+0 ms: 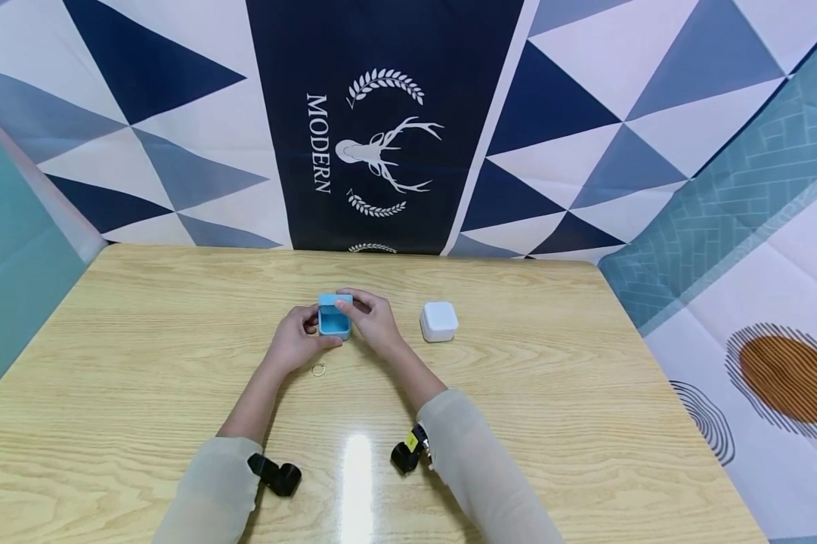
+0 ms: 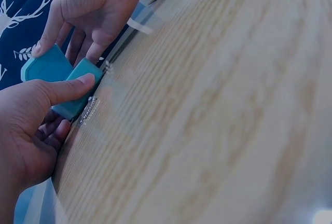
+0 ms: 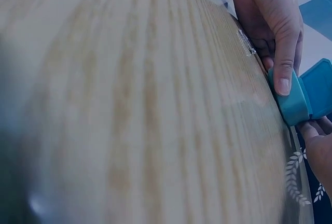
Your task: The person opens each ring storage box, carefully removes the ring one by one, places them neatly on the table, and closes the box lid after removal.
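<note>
A small light-blue ring box (image 1: pixel 335 325) sits on the table with its lid (image 1: pixel 333 300) raised; its inside looks empty. My left hand (image 1: pixel 295 341) holds the base from the left, the thumb lying across the front wall (image 2: pixel 78 94). My right hand (image 1: pixel 377 322) pinches the lid between the thumb at the front and fingers behind it. Nearer to me, below the left hand, a thin gold ring (image 1: pixel 314 370) lies on the wood; its sparkling edge (image 3: pixel 245 42) shows in the right wrist view. The far fingertips of both hands are partly hidden by the box.
To the right of the hands stands a white rounded box (image 1: pixel 439 322), apart from them. The wooden table (image 1: pixel 551 393) ends at a patterned cloth (image 1: pixel 401 151) behind. Black cameras (image 1: pixel 282 478) are strapped at both wrists.
</note>
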### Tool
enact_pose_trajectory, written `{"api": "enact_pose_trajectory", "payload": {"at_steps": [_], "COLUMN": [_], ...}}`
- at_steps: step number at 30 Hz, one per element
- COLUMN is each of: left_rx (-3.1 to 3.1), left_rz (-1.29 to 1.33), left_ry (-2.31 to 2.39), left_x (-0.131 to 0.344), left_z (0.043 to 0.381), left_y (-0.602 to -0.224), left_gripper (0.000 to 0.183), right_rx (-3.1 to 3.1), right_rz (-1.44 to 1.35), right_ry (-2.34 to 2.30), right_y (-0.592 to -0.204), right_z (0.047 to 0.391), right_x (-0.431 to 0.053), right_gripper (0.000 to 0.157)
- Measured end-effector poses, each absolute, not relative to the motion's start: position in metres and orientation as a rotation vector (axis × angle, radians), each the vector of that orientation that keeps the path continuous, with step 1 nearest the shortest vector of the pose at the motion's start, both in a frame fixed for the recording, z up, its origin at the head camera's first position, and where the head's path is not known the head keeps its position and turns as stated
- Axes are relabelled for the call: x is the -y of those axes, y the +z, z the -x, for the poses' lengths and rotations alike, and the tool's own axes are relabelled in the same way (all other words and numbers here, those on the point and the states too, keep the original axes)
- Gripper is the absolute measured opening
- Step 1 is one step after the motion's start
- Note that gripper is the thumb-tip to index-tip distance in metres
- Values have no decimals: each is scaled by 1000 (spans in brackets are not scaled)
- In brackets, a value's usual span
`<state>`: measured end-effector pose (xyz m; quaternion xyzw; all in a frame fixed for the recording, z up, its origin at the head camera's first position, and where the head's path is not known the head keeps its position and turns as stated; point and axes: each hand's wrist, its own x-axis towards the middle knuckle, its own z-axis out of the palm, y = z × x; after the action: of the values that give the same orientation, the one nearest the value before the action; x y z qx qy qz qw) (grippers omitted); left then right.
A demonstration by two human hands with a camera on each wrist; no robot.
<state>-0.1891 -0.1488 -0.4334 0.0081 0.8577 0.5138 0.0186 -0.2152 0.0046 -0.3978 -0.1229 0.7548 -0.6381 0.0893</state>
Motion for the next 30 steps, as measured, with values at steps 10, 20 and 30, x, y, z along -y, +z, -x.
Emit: {"api": "enact_pose_trajectory", "payload": {"at_steps": [10,20,30], "left_rx": [-2650,-2663,-2671], "left_rz": [-16,-19,-28], "left_ry": [1604,1598,1575], "left_x": [148,147,148], "left_z": [190,190,189], "left_y": [-433,-432,-432], "left_gripper": [70,70,69], "right_rx": [-2248,-2226,-2207], "right_rz": [382,428,446], "right_ry": [-1907,-1942,-1946], "right_y": [-401,-403,-403], "right_z": [215,215,215], "right_x": [-6,-7,-7], "right_gripper": [35,35,33]}}
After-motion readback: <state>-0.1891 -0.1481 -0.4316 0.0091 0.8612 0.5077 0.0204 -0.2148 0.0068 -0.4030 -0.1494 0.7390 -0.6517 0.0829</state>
